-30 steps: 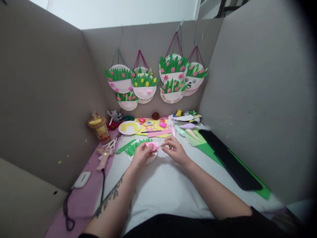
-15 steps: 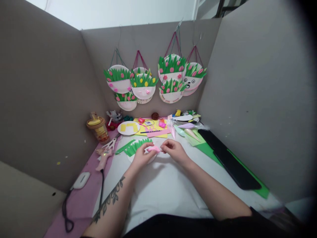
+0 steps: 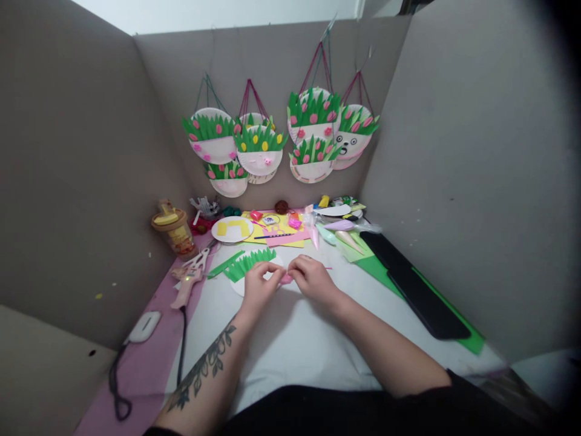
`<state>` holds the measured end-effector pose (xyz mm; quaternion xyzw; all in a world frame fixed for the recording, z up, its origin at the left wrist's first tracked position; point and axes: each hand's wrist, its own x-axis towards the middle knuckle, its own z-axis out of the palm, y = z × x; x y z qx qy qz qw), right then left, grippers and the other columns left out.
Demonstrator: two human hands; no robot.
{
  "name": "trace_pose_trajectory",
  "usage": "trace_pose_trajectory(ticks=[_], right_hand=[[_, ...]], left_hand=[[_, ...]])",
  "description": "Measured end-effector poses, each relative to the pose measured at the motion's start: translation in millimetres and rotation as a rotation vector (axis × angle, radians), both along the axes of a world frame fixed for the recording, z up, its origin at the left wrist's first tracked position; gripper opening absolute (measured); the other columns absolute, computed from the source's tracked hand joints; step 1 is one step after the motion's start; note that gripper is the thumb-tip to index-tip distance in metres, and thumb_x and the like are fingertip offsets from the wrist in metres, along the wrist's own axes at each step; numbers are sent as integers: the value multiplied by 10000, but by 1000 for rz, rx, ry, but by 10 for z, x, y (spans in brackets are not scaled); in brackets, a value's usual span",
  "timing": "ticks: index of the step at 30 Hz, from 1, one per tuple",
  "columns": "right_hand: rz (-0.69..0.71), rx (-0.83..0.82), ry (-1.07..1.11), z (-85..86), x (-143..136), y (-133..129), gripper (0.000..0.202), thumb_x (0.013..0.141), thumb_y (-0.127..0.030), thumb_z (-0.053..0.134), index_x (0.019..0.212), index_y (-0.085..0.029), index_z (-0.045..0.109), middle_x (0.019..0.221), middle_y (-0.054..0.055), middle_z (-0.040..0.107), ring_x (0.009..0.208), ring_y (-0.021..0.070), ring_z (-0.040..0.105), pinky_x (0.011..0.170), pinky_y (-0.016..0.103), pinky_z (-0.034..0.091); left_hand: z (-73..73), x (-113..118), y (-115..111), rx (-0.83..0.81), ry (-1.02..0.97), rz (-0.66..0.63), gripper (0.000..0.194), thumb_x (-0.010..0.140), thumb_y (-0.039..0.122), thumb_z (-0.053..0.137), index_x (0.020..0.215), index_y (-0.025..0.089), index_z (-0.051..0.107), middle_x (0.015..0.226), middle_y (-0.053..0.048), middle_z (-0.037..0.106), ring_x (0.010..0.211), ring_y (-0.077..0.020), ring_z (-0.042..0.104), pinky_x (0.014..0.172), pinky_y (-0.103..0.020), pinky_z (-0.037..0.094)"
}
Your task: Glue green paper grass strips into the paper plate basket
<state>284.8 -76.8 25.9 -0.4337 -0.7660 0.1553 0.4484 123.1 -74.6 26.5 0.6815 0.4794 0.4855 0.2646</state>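
A small pink piece (image 3: 286, 278) hangs between my two hands over the white cloth (image 3: 290, 345). My left hand (image 3: 263, 283) pinches its left side, thumb and forefinger together. Close beside it, my right hand (image 3: 312, 280) has its fingertips closed on the piece's right side. The fingertips hide part of it. Under and behind my left hand lies a white paper plate (image 3: 236, 286) with a fringe of green paper grass (image 3: 249, 261). A green paper strip (image 3: 226, 264) rests at its left. Past my right hand a thin pink stick (image 3: 327, 268) shows.
A pink glue gun (image 3: 185, 289) and a lidded cup (image 3: 176, 230) stand at the left. Further back are a plate with yellow paper (image 3: 232, 230) and piping bags (image 3: 339, 225). A long black object (image 3: 417, 290) lies right. Decorated plates (image 3: 259, 151) hang on the back panel.
My hands have drawn closer together around the pink piece, which now shows less. A thin pink stick has come into sight beyond my right hand. The camera view has shifted slightly.
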Motion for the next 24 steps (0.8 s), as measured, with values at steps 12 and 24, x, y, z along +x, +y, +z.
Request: trace_pose_trajectory(ticks=[12,24], right_hand=[[19,-42,-17,29,-52,-35,127,790,-116,505,700,-206,512,718,4,546,689,152,516,638,262,401],[-651,-177,180,-208,1120,683,137,716,-295,591,741,-161,610,655,43,612,650,203,551,621,303,413]], left_hand=[[-34,9,2,-165,-187,-77,144,711,252,632,611,154,597,595,15,586,593,-110,524,587,-221,406],[-182,103,199,-166,219,-143,169,733,242,581,826,188,712,835,-68,691,779,-204,599,756,-319,440]])
